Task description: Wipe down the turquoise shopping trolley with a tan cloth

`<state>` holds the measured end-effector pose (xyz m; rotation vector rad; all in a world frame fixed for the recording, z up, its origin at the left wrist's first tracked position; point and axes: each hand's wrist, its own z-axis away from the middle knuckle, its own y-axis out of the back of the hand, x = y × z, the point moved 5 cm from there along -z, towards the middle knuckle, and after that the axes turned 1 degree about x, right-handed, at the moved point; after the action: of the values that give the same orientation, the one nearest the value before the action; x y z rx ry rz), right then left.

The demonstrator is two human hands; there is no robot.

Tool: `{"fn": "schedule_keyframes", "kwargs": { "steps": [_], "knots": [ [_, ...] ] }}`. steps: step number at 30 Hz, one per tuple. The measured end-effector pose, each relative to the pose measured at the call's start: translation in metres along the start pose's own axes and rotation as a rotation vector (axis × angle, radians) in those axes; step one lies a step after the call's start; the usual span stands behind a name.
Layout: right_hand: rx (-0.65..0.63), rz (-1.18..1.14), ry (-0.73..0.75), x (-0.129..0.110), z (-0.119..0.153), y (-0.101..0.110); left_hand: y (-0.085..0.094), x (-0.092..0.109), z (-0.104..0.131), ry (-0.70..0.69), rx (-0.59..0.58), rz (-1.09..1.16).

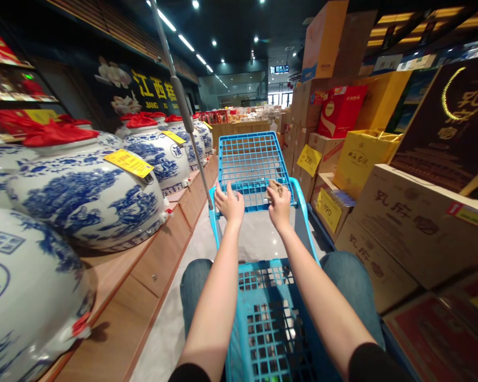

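Observation:
Over the rear of a blue shopping cart (pixel 300 204), my left hand (pixel 230 205) is held out with its fingers stretched apart, nothing in it. To its right, my right hand (pixel 279 208) is closed on a small brown, lumpy thing (pixel 276 187); its exact kind is too small to make out. Beyond both hands rises the cart's blue grid basket (pixel 250 139). A lower blue grid section (pixel 245 307) lies beneath my forearms. A thin grey pole (pixel 182 101) rises at the cart's left side, close to my left hand.
Large blue-and-white jars (pixel 99 196) with red cloth tops line a wooden ledge (pixel 143 276) on the left. On the right, cardboard boxes (pixel 402 223), a yellow gift bag (pixel 362 159) and a red box (pixel 336 114) are stacked close by. A goods counter (pixel 239 127) stands ahead.

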<state>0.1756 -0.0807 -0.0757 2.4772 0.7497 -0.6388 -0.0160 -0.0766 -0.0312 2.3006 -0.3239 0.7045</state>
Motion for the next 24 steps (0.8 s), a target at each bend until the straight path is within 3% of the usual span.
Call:
{"fn": "schedule_keyframes", "kwargs": {
  "steps": [4,10,13,20,24],
  "knots": [
    [0.173,0.050,-0.194,0.031,-0.015,0.024,0.000,0.001,-0.002,0.034,0.002,0.056],
    [-0.106,-0.017,-0.042,-0.002,0.005,-0.007,0.003,0.001,-0.003,0.046,0.041,0.139],
    [-0.143,-0.082,-0.001,-0.017,0.012,-0.016,0.006,-0.001,-0.004,0.064,0.046,0.187],
    [-0.023,-0.142,-0.062,-0.016,0.002,-0.007,0.013,-0.003,-0.009,0.106,0.112,0.260],
    [0.120,-0.157,-0.134,0.005,-0.016,0.015,0.015,-0.002,-0.008,0.095,0.162,0.304]
  ]
}}
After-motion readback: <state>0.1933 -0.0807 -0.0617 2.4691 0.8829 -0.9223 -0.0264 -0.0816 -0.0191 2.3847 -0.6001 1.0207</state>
